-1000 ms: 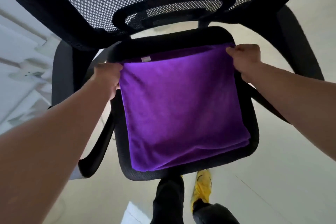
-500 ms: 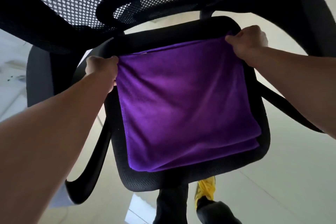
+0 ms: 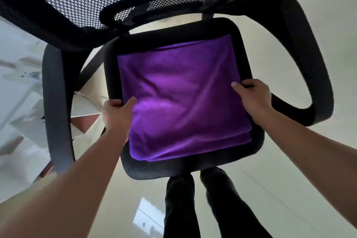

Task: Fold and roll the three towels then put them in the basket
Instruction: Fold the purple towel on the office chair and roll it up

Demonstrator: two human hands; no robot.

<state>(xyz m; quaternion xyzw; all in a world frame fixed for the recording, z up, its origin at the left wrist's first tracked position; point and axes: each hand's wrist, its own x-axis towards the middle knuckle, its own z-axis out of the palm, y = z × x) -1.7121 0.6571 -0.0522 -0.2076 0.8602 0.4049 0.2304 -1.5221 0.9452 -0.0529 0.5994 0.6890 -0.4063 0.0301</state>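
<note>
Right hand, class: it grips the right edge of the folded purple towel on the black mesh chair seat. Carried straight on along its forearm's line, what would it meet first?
The right hand would probably sweep across the folded purple towel toward the seat's rear edge; depth is unclear.

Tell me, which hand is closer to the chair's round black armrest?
The right hand. It grips the purple towel at the side beside that armrest; the left hand is across the seat.
</note>
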